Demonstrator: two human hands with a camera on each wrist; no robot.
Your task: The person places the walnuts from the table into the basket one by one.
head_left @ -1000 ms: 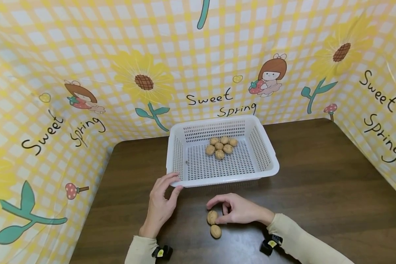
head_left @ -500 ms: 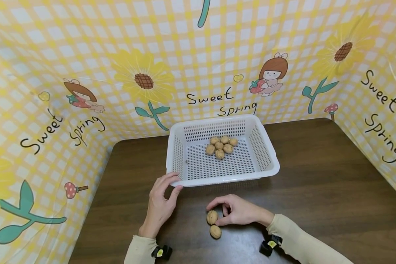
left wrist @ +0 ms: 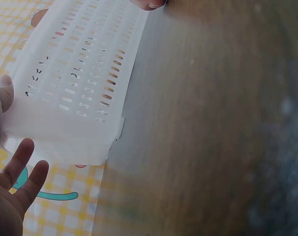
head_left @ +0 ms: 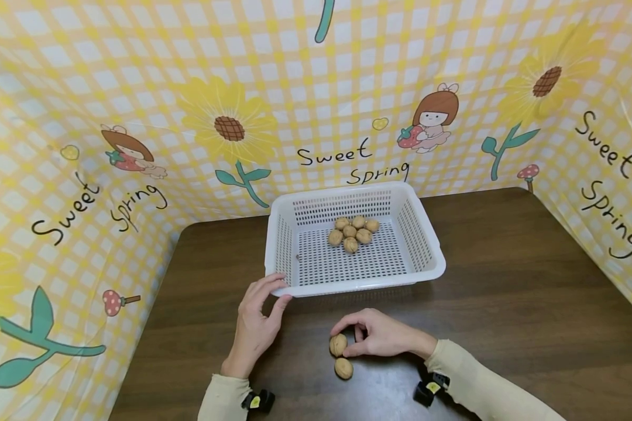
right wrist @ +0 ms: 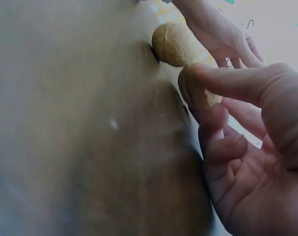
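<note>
Between thumb and index finger, my right hand [head_left: 381,334] pinches a walnut [head_left: 339,345] low over the table in front of the basket. A second walnut [head_left: 343,368] lies against it on the near side; both nuts also show in the right wrist view, the held walnut [right wrist: 195,88] partly covered by the thumb. My left hand [head_left: 258,324] holds the front left corner of a white plastic basket [head_left: 347,286], thumb at the front rim and fingers along the left side. In the left wrist view two of its fingers [left wrist: 28,169] stick out beside the basket's end.
Inside the basket sits a cluster of several walnuts [head_left: 350,232]. It stands on a dark wood-grain table [head_left: 505,292], close to the back edge. A yellow checked cloth [head_left: 321,105] with printed flowers hangs behind and on both sides. Black wrist cameras [head_left: 429,389] are strapped to both arms.
</note>
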